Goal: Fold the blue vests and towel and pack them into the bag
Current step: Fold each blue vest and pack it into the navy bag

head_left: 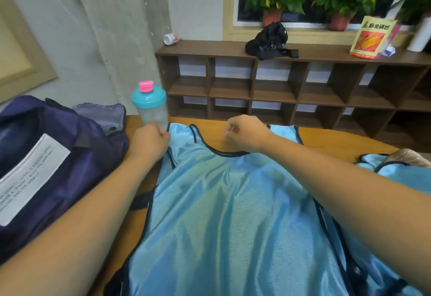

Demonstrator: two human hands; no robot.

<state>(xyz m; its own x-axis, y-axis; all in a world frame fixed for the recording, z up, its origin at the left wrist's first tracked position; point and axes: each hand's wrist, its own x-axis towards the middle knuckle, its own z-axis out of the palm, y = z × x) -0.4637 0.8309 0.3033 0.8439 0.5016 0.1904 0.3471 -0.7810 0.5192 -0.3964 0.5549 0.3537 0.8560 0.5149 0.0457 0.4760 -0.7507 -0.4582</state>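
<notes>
Wooden table (pixel 326 141) is carrying a blue vest (pixel 221 214), spreading nearward from the left hand (pixel 149 141) grip. Navy bag (pixel 58 155) is sitting left of it, shaker bottle (pixel 150 104) standing just beyond, second vest (pixel 396 169) lying well right.

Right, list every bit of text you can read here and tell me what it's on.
"野龙锅巴", as best it reads: large dark characters across the top of the yellow snack packet standing on the shelf. Its smaller print is blurred.
White label on the navy bag: several lines of print, too blurred to read.
White bottle lying on the shelf: label too small to read.
</notes>
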